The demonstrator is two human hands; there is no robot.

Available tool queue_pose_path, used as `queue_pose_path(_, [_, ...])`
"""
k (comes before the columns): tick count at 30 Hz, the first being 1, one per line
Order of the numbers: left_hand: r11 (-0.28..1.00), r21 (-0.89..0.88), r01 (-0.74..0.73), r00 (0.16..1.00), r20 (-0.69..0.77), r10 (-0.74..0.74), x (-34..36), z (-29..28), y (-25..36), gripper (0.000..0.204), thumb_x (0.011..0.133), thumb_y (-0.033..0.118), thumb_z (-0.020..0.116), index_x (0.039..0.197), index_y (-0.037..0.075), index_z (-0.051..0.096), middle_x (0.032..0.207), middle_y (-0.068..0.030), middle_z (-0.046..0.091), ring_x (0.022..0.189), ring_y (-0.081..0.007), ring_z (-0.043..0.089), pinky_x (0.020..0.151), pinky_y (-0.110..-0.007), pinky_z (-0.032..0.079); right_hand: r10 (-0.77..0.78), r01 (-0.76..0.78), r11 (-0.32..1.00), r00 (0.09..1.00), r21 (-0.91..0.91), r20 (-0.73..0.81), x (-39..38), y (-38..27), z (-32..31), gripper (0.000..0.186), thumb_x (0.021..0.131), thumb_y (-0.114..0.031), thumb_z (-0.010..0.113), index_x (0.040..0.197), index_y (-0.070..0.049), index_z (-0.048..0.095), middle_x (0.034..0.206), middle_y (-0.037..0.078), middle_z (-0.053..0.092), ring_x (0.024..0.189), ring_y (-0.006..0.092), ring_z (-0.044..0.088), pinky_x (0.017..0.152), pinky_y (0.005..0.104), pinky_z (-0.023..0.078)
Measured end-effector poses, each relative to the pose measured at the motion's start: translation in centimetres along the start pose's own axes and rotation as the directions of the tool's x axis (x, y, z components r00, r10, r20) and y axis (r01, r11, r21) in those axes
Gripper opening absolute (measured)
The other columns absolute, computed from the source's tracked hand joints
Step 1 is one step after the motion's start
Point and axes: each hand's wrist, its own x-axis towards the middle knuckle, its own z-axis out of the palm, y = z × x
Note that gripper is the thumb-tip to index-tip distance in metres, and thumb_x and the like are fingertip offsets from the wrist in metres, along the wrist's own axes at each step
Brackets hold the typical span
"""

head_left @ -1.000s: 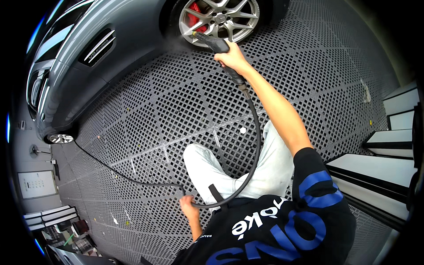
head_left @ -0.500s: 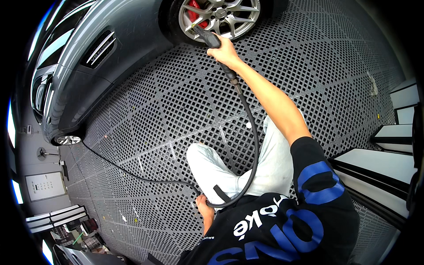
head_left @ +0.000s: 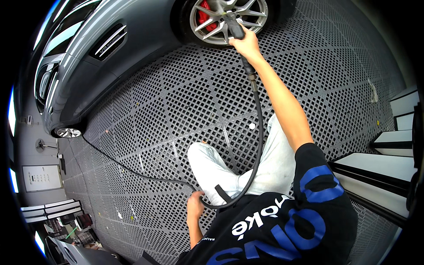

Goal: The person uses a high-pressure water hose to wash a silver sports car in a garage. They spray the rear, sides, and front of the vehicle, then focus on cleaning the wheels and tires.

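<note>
A black pressure washer gun (head_left: 234, 27) is in my right hand (head_left: 248, 43), its nozzle held close in front of the front wheel (head_left: 254, 20) of a dark grey car (head_left: 145, 35). A pale mist shows near the nozzle, over the upper spokes. Behind the silver spokes sits a red brake caliper (head_left: 204, 17). From the gun's grip a black hose (head_left: 259, 119) hangs down, loops across my lap and trails left over the floor. Low by my left thigh, my left hand (head_left: 194, 205) is closed around the hose; its fingers are partly hidden and slightly blurred.
Grey perforated floor tiles (head_left: 185, 106) lie under the car and around my legs. The hose runs toward the car's rear wheel (head_left: 69, 132). White panels with black edges (head_left: 375, 165) stand at the right. A fan (head_left: 40, 145) is on the far-left wall.
My right hand has swung the gun to the right across the wheel, and mist now shows at the spokes. My left hand has shifted slightly left along with the hose.
</note>
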Motion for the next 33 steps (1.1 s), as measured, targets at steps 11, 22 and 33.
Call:
queue_pose_path(11, [0.447, -0.736, -0.508, 0.819, -0.251, 0.516, 21.5, -4.7, 30.3, 0.074, 0.087, -0.003, 0.066, 0.151, 0.002, 0.031, 0.151, -0.0174, 0.042, 0.134, -0.0291, 0.048, 0.104, -0.041, 0.049, 0.079, -0.070, 0.987, 0.995, -0.145, 0.053, -2.4, -0.4, -1.1, 0.081, 0.065, -0.020, 0.077, 0.141, -0.004, 0.056, 0.119, 0.021, 0.071, 0.113, 0.0306, 0.068, 0.099, 0.0353, 0.051])
queue_pose_path(22, [0.202, -0.965, -0.165, 0.965, -0.116, 0.237, 29.5, -2.9, 35.2, 0.062, 0.089, 0.003, 0.069, 0.141, 0.003, 0.036, 0.122, -0.0100, 0.056, 0.100, -0.0196, 0.063, 0.075, -0.038, 0.060, -0.121, 0.142, 0.989, 0.929, -0.034, 0.350, -6.4, -4.0, 0.7, 0.080, 0.067, -0.011, 0.074, 0.144, -0.004, 0.053, 0.102, 0.017, 0.074, 0.093, 0.0251, 0.071, 0.087, 0.0345, 0.054])
queue_pose_path(33, [0.217, -0.976, -0.033, 0.975, 0.016, 0.220, 32.2, -2.0, 34.8, 0.032, 0.099, 0.025, 0.061, 0.121, 0.004, 0.052, 0.099, -0.0008, 0.060, 0.078, -0.0071, 0.057, 0.060, -0.027, 0.046, 0.129, -0.079, 0.981, 0.948, -0.177, 0.290, -6.2, -2.9, 1.7, 0.059, 0.077, -0.006, 0.063, 0.135, -0.002, 0.054, 0.108, 0.027, 0.070, 0.108, 0.0421, 0.067, 0.093, 0.0472, 0.054])
